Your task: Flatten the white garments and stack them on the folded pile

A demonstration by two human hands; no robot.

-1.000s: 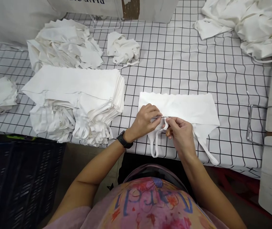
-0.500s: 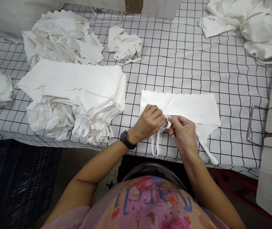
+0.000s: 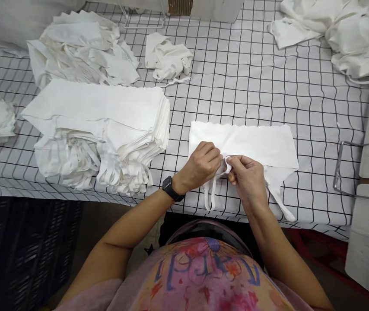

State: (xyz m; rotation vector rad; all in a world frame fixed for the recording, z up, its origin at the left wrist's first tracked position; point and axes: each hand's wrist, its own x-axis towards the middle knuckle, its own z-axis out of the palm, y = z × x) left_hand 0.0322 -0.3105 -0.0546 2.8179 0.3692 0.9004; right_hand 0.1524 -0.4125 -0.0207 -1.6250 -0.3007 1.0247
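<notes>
A white camisole top [image 3: 249, 140] lies spread on the checked cloth, its scalloped edge away from me and its thin straps hanging toward the table's front edge. My left hand [image 3: 205, 162], wearing a black watch at the wrist, is closed in a pinch on the top's neckline near a strap. Right beside it, my right hand [image 3: 246, 170] pinches a small curled piece of the same white fabric between thumb and fingers. A thin dark line shows by the right fingertips; whether it is a tool I cannot tell. The fingers hide part of the neckline.
To the left is a neat stack of white tops [image 3: 106, 101], straps bunched in front. Behind it sit a loose pile [image 3: 81, 52] and a small crumpled garment [image 3: 168, 58]. More white garments [image 3: 359, 34] lie far right, near a metal wire frame [image 3: 338, 166].
Both hands keep their pinch on the top in almost the same place. The whole view has shifted very slightly; nothing else has visibly moved.
</notes>
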